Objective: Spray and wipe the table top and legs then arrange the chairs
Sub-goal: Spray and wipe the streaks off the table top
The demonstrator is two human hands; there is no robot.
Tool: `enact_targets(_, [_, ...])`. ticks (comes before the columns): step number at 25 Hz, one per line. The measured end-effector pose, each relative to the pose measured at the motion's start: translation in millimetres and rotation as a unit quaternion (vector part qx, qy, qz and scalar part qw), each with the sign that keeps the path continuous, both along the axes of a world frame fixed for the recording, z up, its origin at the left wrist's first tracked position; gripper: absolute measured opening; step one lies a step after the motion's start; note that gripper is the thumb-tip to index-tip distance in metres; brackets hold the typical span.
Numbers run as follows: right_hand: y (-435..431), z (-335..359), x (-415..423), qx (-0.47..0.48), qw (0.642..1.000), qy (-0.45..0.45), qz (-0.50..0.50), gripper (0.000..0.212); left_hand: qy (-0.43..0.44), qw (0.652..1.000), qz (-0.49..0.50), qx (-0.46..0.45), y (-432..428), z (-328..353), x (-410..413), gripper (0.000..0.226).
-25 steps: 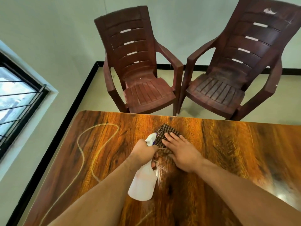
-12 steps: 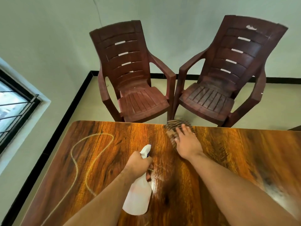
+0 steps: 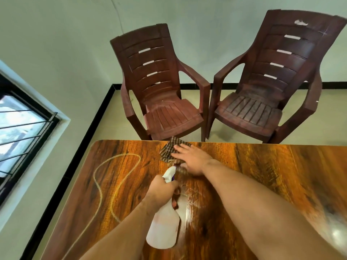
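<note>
The right hand [image 3: 191, 160] is pressing flat, fingers straight, on the checked cloth [image 3: 171, 151] near the tabletop's [image 3: 262, 166] far edge. The left hand [image 3: 162, 188] is gripping the white spray bottle [image 3: 163, 229].

A plain room of a home is suggested. A glossy wood-grain table [image 3: 262, 175] is seen at 6 o'clock. A brown plastic armchair [image 3: 169, 117] is placed at 12 o'clock and a second armchair [image 3: 249, 113] at 1 o'clock, both on a pale floor [image 3: 334, 111]. A barred window [image 3: 20, 128] is set in the painted wall [image 3: 56, 44] at 9 o'clock, edged below by black skirting [image 3: 88, 139].
</note>
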State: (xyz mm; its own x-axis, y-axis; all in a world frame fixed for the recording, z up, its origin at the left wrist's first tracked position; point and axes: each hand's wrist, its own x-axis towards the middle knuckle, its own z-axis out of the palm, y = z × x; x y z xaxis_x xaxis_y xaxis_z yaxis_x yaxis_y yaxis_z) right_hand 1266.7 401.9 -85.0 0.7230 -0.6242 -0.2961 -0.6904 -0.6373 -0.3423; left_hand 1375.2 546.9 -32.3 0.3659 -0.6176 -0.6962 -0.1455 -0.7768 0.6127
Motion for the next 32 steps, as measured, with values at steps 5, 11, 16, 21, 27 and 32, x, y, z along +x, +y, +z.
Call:
enact_targets(5, [25.3,3.1,-32.9,-0.039,0.996,0.004,-0.074,0.059,0.015,0.999,-0.034,0.013,19.1,11.0,11.5,0.011])
enact_targets(11, [74.5,9.9,-66.6,-0.081,0.994,0.039,-0.067,0.066,0.047,0.995,-0.081,0.029,52.0,18.9,16.4,0.009])
enact_targets(16, [98.4,2.5,-32.7,-0.063,0.993,0.000,-0.099,0.062,0.026,0.996,-0.075,0.038,65.0,25.4,27.5,0.012])
enact_targets(21, [97.5,2.0,-17.9,-0.039,0.999,0.001,-0.014,0.064,0.032,0.995,-0.087,0.038,75.1,30.5,40.6,0.012])
enact_targets(27, [153.9,12.9,-22.6,0.001,0.995,-0.014,0.102,0.066,0.060,0.993,-0.098,0.026,94.9,23.7,48.2,0.015])
enact_targets(32, [150.1,6.7,-32.6,-0.047,0.988,0.030,-0.147,0.065,0.076,0.990,-0.116,0.021,112.8,16.0,43.1,0.011])
